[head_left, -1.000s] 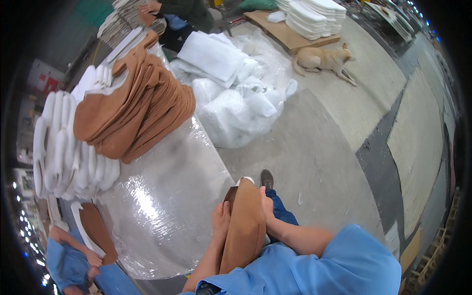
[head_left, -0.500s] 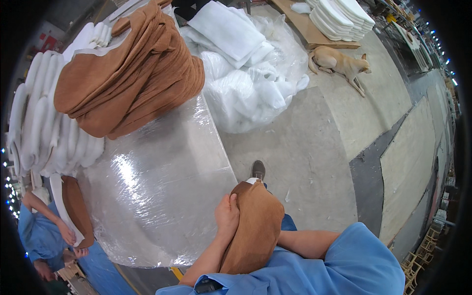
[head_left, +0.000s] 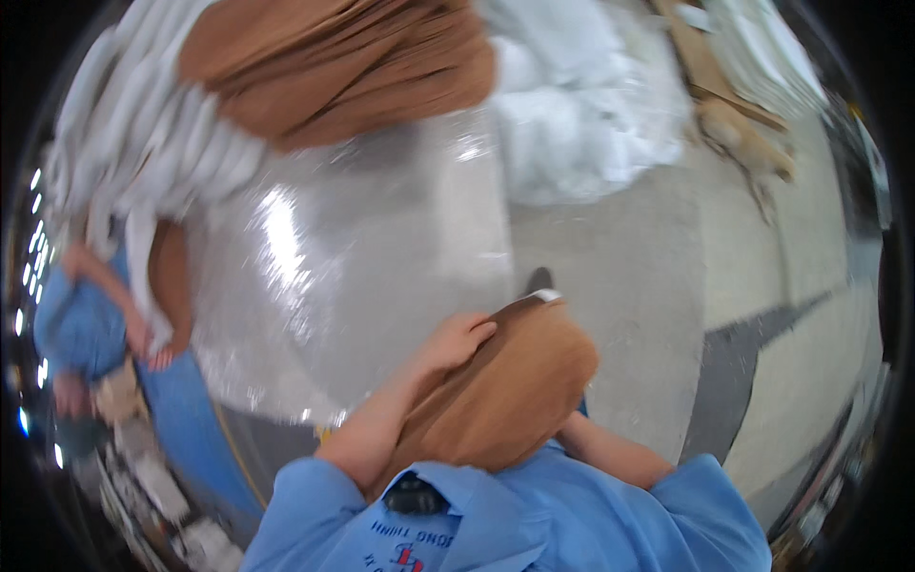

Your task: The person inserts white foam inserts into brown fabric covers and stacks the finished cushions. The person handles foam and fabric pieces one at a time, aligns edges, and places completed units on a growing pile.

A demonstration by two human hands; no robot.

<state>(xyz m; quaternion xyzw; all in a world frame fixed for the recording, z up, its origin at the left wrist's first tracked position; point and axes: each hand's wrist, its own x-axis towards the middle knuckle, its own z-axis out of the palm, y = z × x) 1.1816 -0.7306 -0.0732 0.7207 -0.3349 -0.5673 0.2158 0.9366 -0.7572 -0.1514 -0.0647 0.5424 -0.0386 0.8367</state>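
Ahead, fabric crowds the table; left hand clasps cover, right hand's state hidden.

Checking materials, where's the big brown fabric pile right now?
The brown fabric pile is at the head view's top, left of centre, on the shiny table, between white padded pieces (left) and a white bundle (right).

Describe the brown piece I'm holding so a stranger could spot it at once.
Find the big, shiny plastic-covered table, then its near right corner. There, in front of your blue shirt, your left hand holds a rounded brown fabric piece with white at its far tip. Unlike the layered brown pile farther back on the table, it is a single piece.
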